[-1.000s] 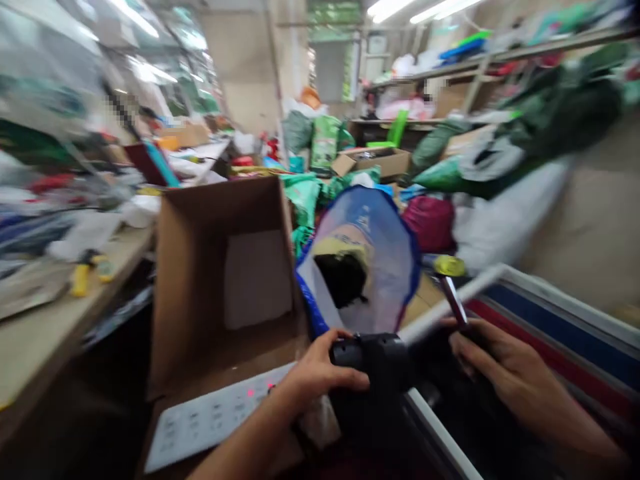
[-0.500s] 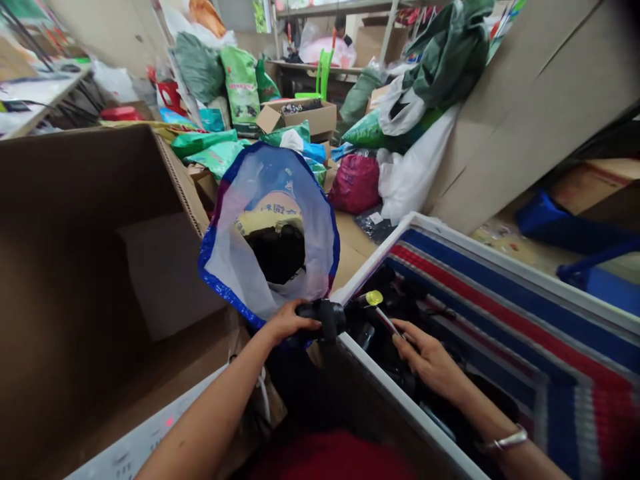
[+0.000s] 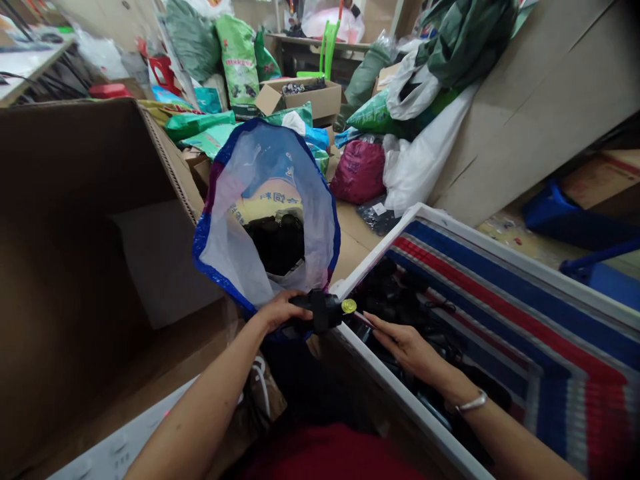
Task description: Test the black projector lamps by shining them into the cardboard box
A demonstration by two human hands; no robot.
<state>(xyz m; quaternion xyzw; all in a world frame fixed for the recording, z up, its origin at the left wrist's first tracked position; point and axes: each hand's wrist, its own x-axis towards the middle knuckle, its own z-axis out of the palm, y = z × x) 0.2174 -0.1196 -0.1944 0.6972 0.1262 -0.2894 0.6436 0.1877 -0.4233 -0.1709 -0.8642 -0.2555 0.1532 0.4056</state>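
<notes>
My left hand is closed on a black, roughly cylindrical object, held between the open sack and the white-rimmed bin. My right hand pinches a thin stick-like tool. A small yellow disc is at the tool's far tip, right beside the black object's right end; whether they touch I cannot tell. Below my right hand, the white-rimmed bin holds many dark items. Just beyond my left hand stands a blue-edged sack, its mouth wide, with black items inside.
To the left is a large cardboard box. Striped cloth lines the bin's right side. Behind the sack are a smaller carton, a maroon bag, a white sack and a green chair.
My right hand has moved left, bringing the tool and yellow disc up to the black object. My left hand has shifted slightly left and up with the object. The view has tilted a little.
</notes>
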